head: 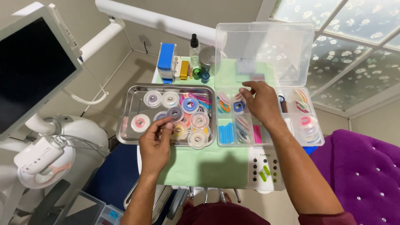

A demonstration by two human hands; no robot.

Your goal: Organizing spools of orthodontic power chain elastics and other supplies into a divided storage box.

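A steel tray (127, 109) on a green-covered table holds several round clear spools with coloured cores. My left hand (155, 143) hovers at the tray's front edge, fingertips touching a grey-purple spool (175, 113). My right hand (261, 102) reaches into a clear compartmented plastic box (271, 141) to the right of the tray, fingers pinched on a blue-cored spool (238, 107) in one of its left compartments. The box lid (266, 52) stands open and upright behind.
Behind the tray stand a blue dispenser box (166, 61), a small spray bottle (194, 48), a metal jar (209, 58) and small cups. A dark monitor (31, 68) and white dental unit arm sit left. A purple tufted seat (362, 171) is at right. A white control panel (262, 166) lies front.
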